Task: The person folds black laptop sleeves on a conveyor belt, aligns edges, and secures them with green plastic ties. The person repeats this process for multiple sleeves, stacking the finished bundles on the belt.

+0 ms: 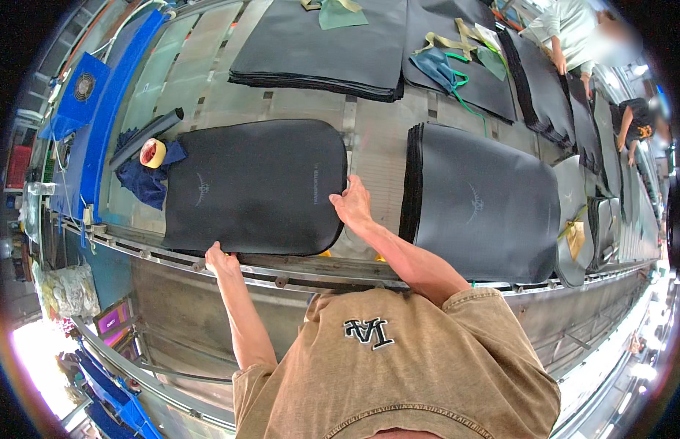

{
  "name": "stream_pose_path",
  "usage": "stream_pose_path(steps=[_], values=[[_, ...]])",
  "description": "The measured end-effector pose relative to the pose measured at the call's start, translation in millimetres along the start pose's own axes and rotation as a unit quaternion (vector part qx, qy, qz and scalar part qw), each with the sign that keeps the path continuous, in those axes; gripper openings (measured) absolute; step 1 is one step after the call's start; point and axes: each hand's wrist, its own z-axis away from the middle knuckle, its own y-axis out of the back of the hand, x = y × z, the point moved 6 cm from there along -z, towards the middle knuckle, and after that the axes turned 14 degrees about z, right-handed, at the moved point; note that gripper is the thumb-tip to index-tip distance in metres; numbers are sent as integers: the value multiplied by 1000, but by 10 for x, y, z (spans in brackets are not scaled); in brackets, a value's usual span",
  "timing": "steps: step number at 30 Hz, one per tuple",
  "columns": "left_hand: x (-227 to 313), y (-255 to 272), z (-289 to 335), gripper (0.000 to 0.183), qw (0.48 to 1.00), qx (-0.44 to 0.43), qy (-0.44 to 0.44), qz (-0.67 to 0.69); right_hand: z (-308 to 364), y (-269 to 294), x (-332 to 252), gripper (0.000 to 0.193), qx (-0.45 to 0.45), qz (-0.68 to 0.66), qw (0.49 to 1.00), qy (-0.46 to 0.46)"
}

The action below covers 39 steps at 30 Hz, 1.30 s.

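Observation:
A black rounded-corner sheet (256, 186), with faint printed marks on its face, lies before me on the table. My left hand (221, 259) grips its near edge, thumb on top and the other fingers mostly hidden. At the sheet's right edge, my right hand (352, 205) pinches the rim between thumb and fingers. Just right of that hand is a stack of similar black sheets (483, 205). Left of the sheet lie a roll of yellowish tape (152, 153), a dark tube-like roll (144, 139) and a crumpled navy cloth (144, 187).
Larger black sheets (322, 44) are stacked on the far side. A blue face mask (436, 69) and straps (457, 42) lie on another stack. A metal rail (296, 276) runs along the near edge. A blue machine frame (113, 110) stands left; co-workers (567, 33) handle sheets at far right.

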Motion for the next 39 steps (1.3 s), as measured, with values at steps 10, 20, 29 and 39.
stream_pose_path(steps=[10, 20, 29, 39], values=[[-3, -16, -15, 25, 1000, -12, 16, 14, -506, -324, 376, 49, 56, -153, 985, -54], [-4, -10, 28, 27, 1000, 9, 10, -4, -479, -220, 271, 29, 0, -233, 970, -72], [14, -13, 6, 28, 1000, 4, 2, -23, -549, -116, 261, 38, 17, -108, 992, -70], [14, -25, 43, 18, 1000, 8, -7, -15, -474, -45, 58, 65, 17, 19, 1000, 18]])
